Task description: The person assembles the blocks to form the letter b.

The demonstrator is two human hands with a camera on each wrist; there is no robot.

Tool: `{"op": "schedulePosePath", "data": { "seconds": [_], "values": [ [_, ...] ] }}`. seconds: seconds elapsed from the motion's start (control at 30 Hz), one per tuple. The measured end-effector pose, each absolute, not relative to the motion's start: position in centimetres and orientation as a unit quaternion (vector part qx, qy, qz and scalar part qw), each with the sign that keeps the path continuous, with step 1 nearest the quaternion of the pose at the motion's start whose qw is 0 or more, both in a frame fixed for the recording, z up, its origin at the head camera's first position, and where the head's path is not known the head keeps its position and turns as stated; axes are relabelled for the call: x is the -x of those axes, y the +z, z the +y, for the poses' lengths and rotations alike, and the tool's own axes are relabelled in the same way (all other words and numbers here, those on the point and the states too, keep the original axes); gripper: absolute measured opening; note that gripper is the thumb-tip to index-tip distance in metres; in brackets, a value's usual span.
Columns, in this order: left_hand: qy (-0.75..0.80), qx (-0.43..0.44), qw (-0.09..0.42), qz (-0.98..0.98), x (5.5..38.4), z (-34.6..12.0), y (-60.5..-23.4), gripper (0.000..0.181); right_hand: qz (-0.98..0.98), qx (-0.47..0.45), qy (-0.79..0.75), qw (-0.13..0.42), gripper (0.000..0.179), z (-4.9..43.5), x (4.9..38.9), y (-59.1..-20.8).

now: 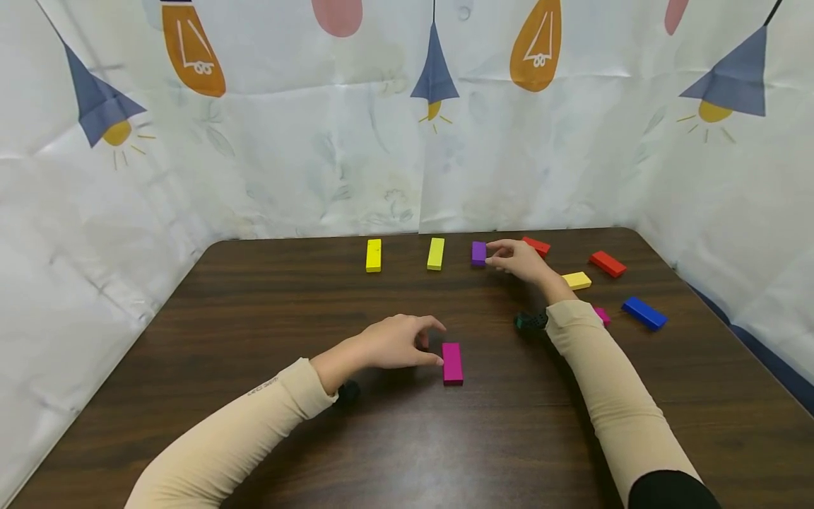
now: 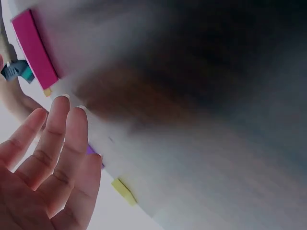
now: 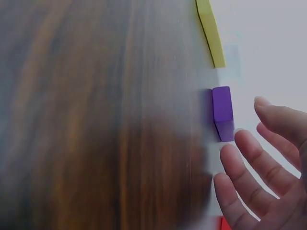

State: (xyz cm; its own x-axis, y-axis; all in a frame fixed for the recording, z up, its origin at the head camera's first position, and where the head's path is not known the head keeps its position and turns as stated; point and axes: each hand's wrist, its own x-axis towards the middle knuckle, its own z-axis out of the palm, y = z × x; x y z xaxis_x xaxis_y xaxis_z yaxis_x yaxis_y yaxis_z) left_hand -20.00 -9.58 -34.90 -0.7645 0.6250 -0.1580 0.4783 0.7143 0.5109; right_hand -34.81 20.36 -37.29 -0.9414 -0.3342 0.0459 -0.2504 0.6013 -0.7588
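My left hand (image 1: pixel 399 343) hovers with relaxed fingers just left of a magenta block (image 1: pixel 452 364), the thumb tip right at its side. In the left wrist view the fingers (image 2: pixel 58 143) are spread with nothing between them, and the magenta block (image 2: pixel 36 50) lies beyond them. At the far edge of the table, my right hand (image 1: pixel 518 260) reaches to a purple block (image 1: pixel 479 254), fingertips right at its right side. The right wrist view shows the purple block (image 3: pixel 222 108) beside loosely bent fingers (image 3: pixel 256 175) that hold nothing.
Two yellow blocks (image 1: pixel 373 255) stand along the far edge, left of the purple one. Red blocks (image 1: pixel 608 264), a yellow-orange block (image 1: pixel 576 281), a blue block (image 1: pixel 644 313) and a partly hidden magenta block (image 1: pixel 601 315) lie around the right forearm. A patterned curtain (image 1: pixel 381 155) encloses the table.
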Motion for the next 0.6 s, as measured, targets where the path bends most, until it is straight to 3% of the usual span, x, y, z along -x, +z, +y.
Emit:
{"op": "schedulePosePath", "data": {
  "seconds": [0.6],
  "values": [
    [0.196,-0.296,0.158,0.921,19.4,-8.7,-35.3,0.050,0.906,0.154,-0.382,0.096,0.069,19.2,36.7,-37.3]
  ]
}}
